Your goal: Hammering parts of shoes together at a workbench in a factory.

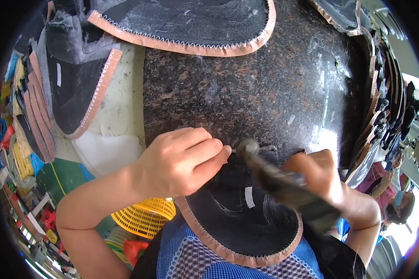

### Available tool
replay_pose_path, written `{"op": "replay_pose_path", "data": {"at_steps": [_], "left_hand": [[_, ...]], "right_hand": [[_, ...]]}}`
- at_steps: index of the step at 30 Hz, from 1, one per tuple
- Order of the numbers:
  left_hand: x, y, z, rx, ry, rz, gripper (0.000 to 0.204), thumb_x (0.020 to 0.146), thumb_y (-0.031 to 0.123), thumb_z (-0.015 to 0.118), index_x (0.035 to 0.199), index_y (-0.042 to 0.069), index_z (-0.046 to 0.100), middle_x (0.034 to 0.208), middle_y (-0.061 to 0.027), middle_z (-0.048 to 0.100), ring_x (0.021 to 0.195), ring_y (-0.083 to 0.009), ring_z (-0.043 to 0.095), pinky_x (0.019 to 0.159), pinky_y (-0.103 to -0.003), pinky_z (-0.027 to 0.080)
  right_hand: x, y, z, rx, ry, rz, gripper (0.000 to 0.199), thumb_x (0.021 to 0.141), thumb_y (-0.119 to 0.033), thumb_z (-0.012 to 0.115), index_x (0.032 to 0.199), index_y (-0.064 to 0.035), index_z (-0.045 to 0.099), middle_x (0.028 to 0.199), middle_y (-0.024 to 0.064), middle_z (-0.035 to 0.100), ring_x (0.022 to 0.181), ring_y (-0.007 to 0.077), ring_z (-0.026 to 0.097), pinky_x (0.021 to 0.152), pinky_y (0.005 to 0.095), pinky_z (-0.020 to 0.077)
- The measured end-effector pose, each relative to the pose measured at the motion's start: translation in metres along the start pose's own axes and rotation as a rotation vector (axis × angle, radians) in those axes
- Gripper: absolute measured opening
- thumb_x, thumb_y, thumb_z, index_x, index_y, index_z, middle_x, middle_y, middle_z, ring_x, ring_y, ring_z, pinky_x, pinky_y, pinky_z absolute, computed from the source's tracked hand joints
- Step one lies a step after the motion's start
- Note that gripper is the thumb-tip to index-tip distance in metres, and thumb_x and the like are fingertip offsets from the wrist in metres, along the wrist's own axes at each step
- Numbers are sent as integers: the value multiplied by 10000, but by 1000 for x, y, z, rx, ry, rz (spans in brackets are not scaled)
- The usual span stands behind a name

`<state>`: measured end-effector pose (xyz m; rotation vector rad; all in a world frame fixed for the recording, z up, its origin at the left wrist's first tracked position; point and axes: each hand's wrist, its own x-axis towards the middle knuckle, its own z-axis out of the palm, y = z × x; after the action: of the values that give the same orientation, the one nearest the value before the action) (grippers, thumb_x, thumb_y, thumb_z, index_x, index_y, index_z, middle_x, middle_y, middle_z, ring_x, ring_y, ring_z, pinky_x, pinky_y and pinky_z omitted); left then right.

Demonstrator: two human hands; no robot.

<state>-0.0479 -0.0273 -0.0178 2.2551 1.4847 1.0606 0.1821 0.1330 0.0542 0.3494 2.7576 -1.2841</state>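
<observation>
A black curved piece with a tan, zigzag-stitched rim (228, 223), like a shoe upper, hangs over the near edge of a dark speckled stone slab (228, 93). It has a small white tag on it. My left hand (181, 160) is closed, thumb and forefinger pinched at the piece's far edge on the slab. In my right hand (316, 174) is a hammer (274, 176), smeared by motion. Its rounded end is over the far edge of the piece, just right of my left fingertips, and its broad end points toward me. Whether it touches cannot be told.
A similar black piece (186, 23) lies at the slab's far side, another (81, 88) at left. Stacks of such pieces stand at far left (37, 111) and right (377, 102). A yellow basket (144, 218) is below my left arm. People (398, 204) are at right.
</observation>
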Motion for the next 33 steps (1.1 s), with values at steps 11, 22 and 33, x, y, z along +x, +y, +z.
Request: {"op": "replay_pose_path", "data": {"at_steps": [11,22,33], "left_hand": [[-15,18,12,8,181,-228,334,608,-13,869,919,2,745,798,-33,619,660,-198,579,541,-293,465],[-17,25,10,129,205,-273,319,624,24,873,918,5,751,787,-21,607,669,-193,575,542,-291,459],[-23,38,25,124,260,-263,332,602,-21,841,920,-6,747,797,-27,610,687,-202,585,558,-305,468]], "right_hand": [[14,0,1,17,-19,42,191,862,-131,708,852,-43,539,566,77,531,462,299,599,414,425,448],[17,-4,3,-77,-51,-29,198,780,-99,720,882,-43,559,595,84,549,499,308,614,451,409,468],[20,-10,2,-140,-39,-66,226,751,-81,727,890,-44,552,599,80,551,478,295,597,433,412,459]]}}
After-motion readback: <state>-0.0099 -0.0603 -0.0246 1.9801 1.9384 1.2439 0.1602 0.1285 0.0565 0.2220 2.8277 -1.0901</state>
